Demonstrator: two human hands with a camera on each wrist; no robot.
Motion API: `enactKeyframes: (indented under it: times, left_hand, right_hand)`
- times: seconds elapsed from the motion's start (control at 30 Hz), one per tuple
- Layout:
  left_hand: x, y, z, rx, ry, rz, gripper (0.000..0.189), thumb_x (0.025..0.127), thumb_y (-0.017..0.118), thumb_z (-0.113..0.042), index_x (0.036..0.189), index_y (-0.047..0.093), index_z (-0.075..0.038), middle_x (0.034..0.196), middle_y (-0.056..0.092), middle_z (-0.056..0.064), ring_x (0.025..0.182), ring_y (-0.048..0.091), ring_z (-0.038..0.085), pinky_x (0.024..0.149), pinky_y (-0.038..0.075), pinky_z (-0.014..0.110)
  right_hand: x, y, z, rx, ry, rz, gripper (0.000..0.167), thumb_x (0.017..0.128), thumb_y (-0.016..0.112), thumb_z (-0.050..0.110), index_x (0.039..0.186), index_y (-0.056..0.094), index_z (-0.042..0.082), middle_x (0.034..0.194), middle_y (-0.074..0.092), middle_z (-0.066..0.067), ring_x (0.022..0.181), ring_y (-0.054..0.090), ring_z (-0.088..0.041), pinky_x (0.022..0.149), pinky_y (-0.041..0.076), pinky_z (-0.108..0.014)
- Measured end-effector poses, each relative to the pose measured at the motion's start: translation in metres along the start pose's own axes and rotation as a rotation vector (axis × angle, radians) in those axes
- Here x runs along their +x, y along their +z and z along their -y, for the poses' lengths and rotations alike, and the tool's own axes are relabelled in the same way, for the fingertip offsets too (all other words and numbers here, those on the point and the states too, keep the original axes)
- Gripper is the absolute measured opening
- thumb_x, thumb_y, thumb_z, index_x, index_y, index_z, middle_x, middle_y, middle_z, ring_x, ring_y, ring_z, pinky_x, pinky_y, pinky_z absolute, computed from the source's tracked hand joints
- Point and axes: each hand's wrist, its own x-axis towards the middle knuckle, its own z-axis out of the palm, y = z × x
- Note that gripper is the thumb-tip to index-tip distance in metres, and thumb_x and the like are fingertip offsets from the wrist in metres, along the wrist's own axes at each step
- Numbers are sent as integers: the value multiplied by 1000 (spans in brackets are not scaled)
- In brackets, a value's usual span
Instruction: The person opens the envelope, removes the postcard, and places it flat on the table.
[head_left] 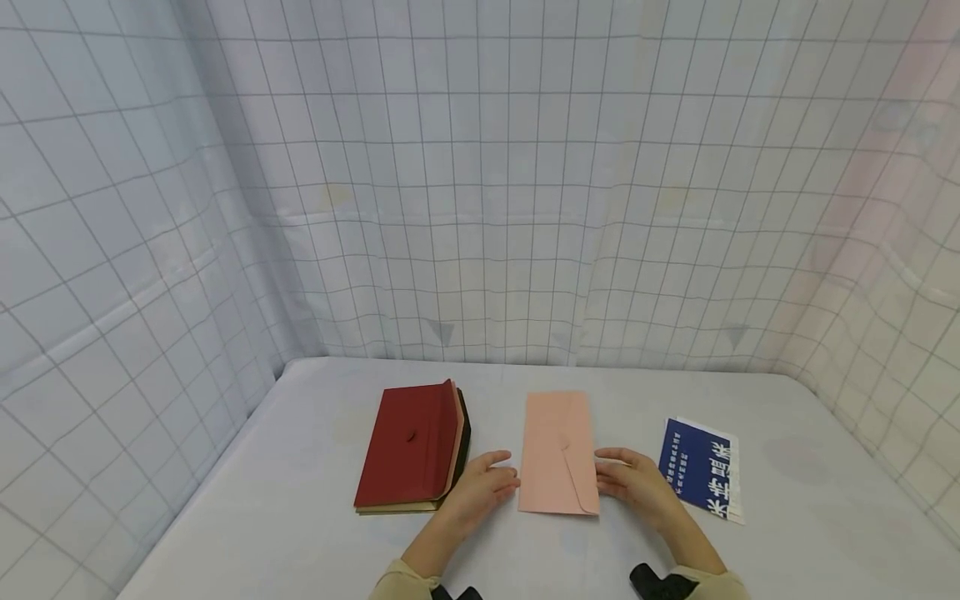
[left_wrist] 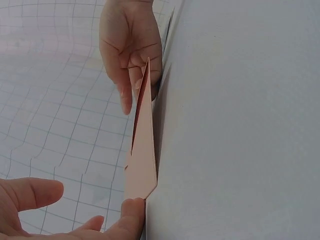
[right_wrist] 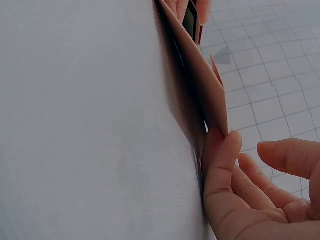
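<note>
A pink envelope (head_left: 555, 454) lies flap side up on the white table, between my two hands. My left hand (head_left: 480, 490) is at its left edge, fingers relaxed; in the left wrist view its fingertips touch the envelope (left_wrist: 140, 170), and the thumb stands apart. At the right edge is my right hand (head_left: 637, 486), its fingers loosely extended. The right wrist view has its fingertips against the edge of the envelope (right_wrist: 210, 95), with the thumb held away. Neither hand pinches it.
Left of the envelope is a dark red notebook (head_left: 401, 446), its cover slightly raised. A blue printed paper (head_left: 697, 467) with white lettering lies on the right, over a white sheet. Grid-patterned white curtains (head_left: 480, 208) enclose the table (head_left: 300, 542).
</note>
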Motion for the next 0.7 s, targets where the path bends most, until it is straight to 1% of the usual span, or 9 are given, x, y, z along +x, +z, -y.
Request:
enactKeyframes:
  times: [0.1, 0.27, 0.33, 0.47, 0.57, 0.63, 0.7]
  left_hand:
    - [0, 1, 0, 11, 2, -8, 55, 93, 47, -7, 138, 27, 15, 125, 45, 31, 113, 54, 30, 102, 44, 41]
    - [-1, 0, 1, 18, 13, -1, 55, 93, 47, -8, 138, 27, 15, 125, 44, 32, 113, 54, 30, 102, 43, 42]
    - [-1, 0, 1, 16, 20, 5, 55, 93, 47, -8, 138, 26, 15, 126, 43, 33, 114, 53, 31, 103, 43, 43]
    - [0, 0, 2, 24, 36, 9, 55, 93, 46, -10, 138, 26, 15, 128, 42, 34, 114, 53, 30, 103, 43, 42]
    - [0, 0, 4, 39, 42, 0, 54, 93, 47, -9, 138, 28, 14, 126, 46, 32, 105, 57, 23, 97, 47, 35]
    - [1, 1, 5, 41, 46, -5, 53, 92, 47, -7, 137, 30, 13, 122, 49, 30, 97, 58, 16, 90, 50, 29]
    - [1, 2, 5, 40, 59, -17, 52, 91, 48, -4, 137, 31, 13, 118, 53, 27, 88, 57, 11, 82, 50, 24]
  right_hand:
    - [1, 1, -2, -28, -16, -8, 45, 94, 49, 9, 132, 40, -13, 105, 67, -7, 87, 62, -6, 76, 53, -20]
    - [2, 5, -4, -48, -39, -24, 47, 89, 57, 7, 130, 43, -12, 100, 66, -2, 82, 61, -3, 72, 52, -18]
    - [2, 6, -4, -32, -45, -18, 48, 88, 59, 5, 130, 43, -12, 95, 63, 4, 79, 60, -1, 71, 52, -17]
    - [2, 7, -3, -8, -49, -18, 49, 87, 60, 3, 131, 43, -11, 89, 62, 9, 79, 59, -1, 71, 52, -17]
    - [1, 7, -2, -11, -56, -22, 50, 87, 62, 4, 131, 43, -10, 91, 63, 10, 80, 59, 0, 72, 51, -16]
    - [0, 7, -1, -24, -64, -16, 51, 87, 62, 6, 132, 44, -9, 93, 63, 10, 82, 59, 1, 73, 51, -16]
    - [0, 7, 0, -32, -76, -3, 52, 87, 63, 8, 133, 43, -8, 94, 64, 11, 83, 59, 2, 74, 51, -16]
